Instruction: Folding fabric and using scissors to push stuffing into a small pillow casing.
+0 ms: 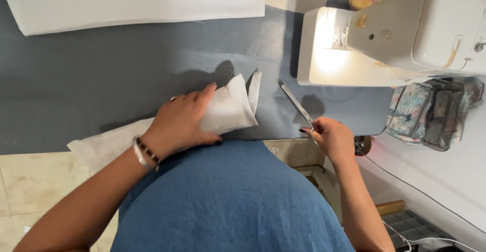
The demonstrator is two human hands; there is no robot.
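Hands at work over a grey tabletop [126, 80]: left hand [182, 123] laid flat, fingers spread, on a folded piece of white cloth [230, 108]; right hand [331, 138] closed around the handles of scissors [298, 105], blades pointed up and away toward the sewing machine [405, 34]. Cloth lay at the near edge of the tabletop, one end trailing off toward the left, a small flap standing up at its far right corner. Scissors held just right of the cloth, apart from it, blades shut or nearly so. Dark beaded bracelet and silver bangle [144, 153] worn on the left wrist. White sewing machine stood at the far right, its lamp lit. Patterned bag [430, 110] sat below the machine on a white surface. Larger white sheet [131, 1] lay along the far edge of the tabletop. Blue garment filled the foreground; tiled floor [35, 181] showed at lower left.
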